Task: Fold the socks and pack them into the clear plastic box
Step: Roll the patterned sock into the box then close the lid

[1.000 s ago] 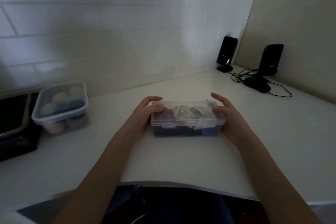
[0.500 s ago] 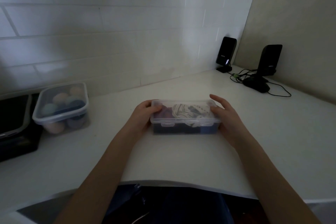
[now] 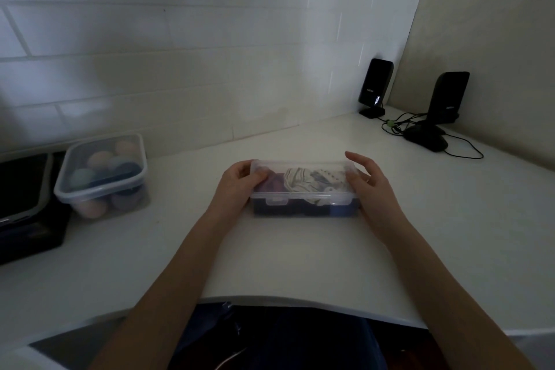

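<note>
The clear plastic box sits on the white counter in the middle of the view, lid down over it. Folded socks show through the lid: a white striped one in the centre, a purple one at the left, dark blue ones along the bottom. My left hand grips the box's left end, thumb on the lid. My right hand holds the right end, thumb on the lid and fingers spread behind the far corner.
A second lidded plastic container with coloured balls stands at the left, next to a dark appliance. Two black speakers and a dark mouse with cables occupy the back right corner. The counter edge curves near me.
The box has shifted slightly left and towards me between my hands. Both hands stay at its ends, pressing the lid.
</note>
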Demonstrator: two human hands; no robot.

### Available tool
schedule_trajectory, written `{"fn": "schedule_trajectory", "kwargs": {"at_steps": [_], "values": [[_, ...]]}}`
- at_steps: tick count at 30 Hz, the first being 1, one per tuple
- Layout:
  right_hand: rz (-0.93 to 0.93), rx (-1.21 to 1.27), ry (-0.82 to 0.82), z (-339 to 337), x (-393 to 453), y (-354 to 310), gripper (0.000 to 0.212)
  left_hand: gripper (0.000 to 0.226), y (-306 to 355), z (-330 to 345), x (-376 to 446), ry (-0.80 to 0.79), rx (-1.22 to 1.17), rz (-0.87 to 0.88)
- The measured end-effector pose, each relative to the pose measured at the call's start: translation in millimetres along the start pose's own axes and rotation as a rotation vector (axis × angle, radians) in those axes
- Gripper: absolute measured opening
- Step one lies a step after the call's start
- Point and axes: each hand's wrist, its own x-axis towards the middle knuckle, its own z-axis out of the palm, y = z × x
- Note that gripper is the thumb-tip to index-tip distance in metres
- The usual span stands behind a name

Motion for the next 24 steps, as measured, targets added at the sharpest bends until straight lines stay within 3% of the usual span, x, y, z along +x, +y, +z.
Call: {"fn": "schedule_trajectory", "kwargs": {"at_steps": [4,8,11,15,18,24], "values": [[-0.080,-0.081,0.055,3.7,-2.1,-1.0,0.027,0.040,3.7,-0.1,-2.6,0.046,0.115,0.039],[-0.206,-0.356,0.232,7.8,-4.4,-2.0,0.019,0.027,7.6,-1.0,-12.6,0.277,0.421,0.497],[-0.414,-0.630,0.098,5.5,-8.5,-6.6,0.027,0.043,5.5,-1.6,-18.0,0.075,0.656,0.685],[-0.406,-0.798,-0.143,2.5,-14.3,-8.3,0.045,0.063,-3.2,-6.3,-20.8,-0.163,0.845,0.703],[-0.409,-0.866,-0.196,-2.7,-12.1,-9.4,0.053,0.060,-3.9,-9.5,-20.9,-0.165,0.872,0.700],[-0.375,-0.903,-0.177,6.6,-8.8,-12.5,0.049,0.059,1.1,-6.4,-22.9,-0.137,0.995,0.701]]}}
